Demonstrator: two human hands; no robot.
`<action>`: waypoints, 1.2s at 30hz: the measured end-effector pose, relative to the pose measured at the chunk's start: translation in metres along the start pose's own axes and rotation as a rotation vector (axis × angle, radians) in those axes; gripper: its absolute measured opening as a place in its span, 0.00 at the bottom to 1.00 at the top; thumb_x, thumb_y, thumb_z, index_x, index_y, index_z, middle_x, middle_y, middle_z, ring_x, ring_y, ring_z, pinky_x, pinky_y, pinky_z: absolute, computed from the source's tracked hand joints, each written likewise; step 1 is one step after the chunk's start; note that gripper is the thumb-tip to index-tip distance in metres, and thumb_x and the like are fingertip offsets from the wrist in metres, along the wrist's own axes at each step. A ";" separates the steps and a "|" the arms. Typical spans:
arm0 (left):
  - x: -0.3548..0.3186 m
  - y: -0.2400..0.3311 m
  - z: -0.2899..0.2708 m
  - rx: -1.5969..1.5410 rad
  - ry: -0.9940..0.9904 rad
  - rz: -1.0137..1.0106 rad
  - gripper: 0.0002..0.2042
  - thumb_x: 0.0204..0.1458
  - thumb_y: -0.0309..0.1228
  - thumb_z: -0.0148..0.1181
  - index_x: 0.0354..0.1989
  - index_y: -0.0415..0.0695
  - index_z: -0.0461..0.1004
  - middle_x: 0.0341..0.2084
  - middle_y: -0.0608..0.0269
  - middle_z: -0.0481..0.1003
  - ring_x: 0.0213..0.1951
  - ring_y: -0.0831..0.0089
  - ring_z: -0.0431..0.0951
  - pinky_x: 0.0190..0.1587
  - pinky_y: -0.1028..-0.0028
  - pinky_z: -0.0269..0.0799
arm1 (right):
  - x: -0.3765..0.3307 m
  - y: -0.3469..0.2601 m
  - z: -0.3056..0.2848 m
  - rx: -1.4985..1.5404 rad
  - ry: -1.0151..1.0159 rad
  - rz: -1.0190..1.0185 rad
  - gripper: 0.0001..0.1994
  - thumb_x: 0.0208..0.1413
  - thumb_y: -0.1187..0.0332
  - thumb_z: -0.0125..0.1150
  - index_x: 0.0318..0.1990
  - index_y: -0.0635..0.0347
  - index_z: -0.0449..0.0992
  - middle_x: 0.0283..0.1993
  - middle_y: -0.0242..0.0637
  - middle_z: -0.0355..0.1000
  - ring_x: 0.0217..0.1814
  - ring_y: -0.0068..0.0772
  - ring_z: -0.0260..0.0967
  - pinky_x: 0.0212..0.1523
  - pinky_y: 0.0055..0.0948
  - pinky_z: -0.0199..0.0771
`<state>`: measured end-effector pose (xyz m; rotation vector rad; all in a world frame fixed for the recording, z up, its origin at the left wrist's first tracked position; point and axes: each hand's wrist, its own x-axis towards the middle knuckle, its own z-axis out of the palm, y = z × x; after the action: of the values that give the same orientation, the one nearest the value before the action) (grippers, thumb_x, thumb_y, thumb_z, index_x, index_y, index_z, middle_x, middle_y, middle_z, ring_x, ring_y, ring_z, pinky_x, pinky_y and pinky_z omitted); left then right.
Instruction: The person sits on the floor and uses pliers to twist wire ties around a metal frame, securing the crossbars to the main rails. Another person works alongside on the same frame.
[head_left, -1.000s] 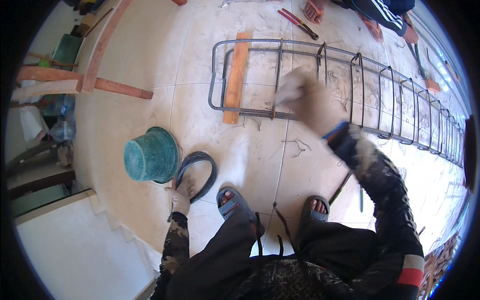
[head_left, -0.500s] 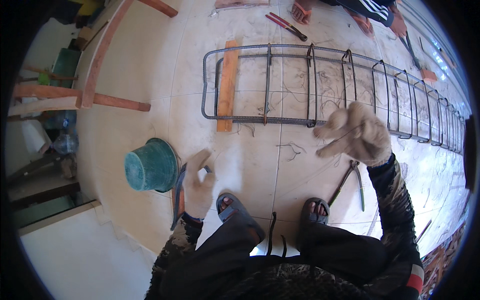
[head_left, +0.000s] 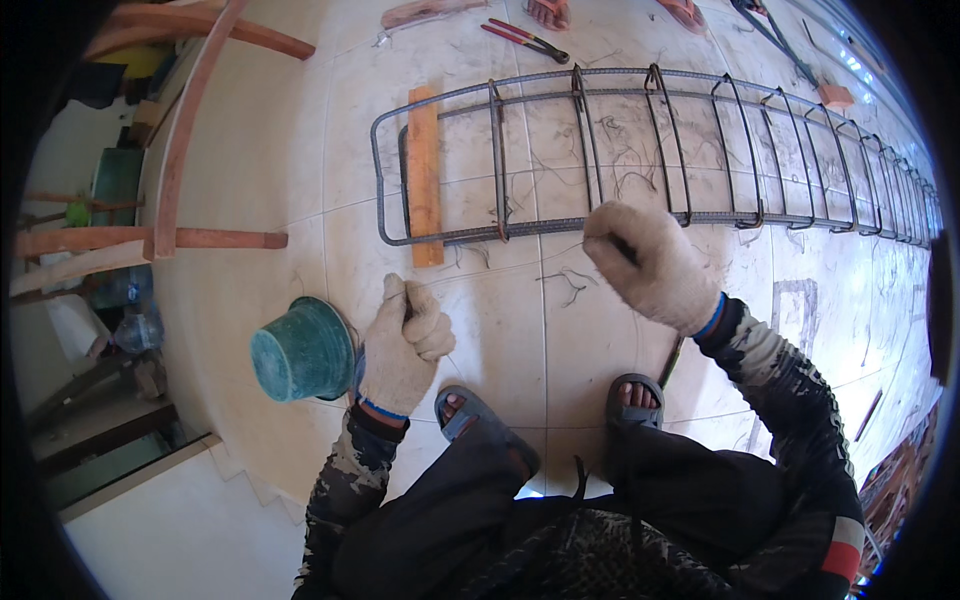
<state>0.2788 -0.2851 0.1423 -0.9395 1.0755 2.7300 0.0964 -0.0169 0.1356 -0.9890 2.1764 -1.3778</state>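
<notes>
My left hand, in a pale work glove, is closed beside the green bucket, with the thumb raised. My right hand, gloved too, is curled closed just in front of the near side of the rebar cage. A thin wire, faint against the tiles, appears to stretch between both fists. The cage, long bars with square ties, lies across the floor and runs off to the right. Under its left end is a wooden block.
Red-handled pliers lie beyond the cage. Another person's sandalled feet are at the far edge. Wooden legs of a stand rise at the left. Wire scraps litter the tiles. A reddish block sits far right.
My left hand has gone from spread fingers to a closed fist and lifted slightly. The right hand has moved left and curled shut. The view has shifted, and the other person's hand has left the picture.
</notes>
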 end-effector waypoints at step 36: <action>0.007 -0.083 0.034 0.816 -0.349 -0.385 0.18 0.72 0.34 0.45 0.58 0.38 0.78 0.26 0.74 0.65 0.28 0.84 0.61 0.33 0.79 0.61 | 0.039 -0.018 0.069 1.311 -0.213 0.427 0.24 0.76 0.59 0.50 0.70 0.67 0.65 0.68 0.52 0.72 0.68 0.48 0.73 0.61 0.45 0.80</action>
<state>0.2777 -0.2016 0.1082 -0.4468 1.5267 1.7787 0.1205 -0.0935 0.1225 -0.1212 0.8307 -1.8407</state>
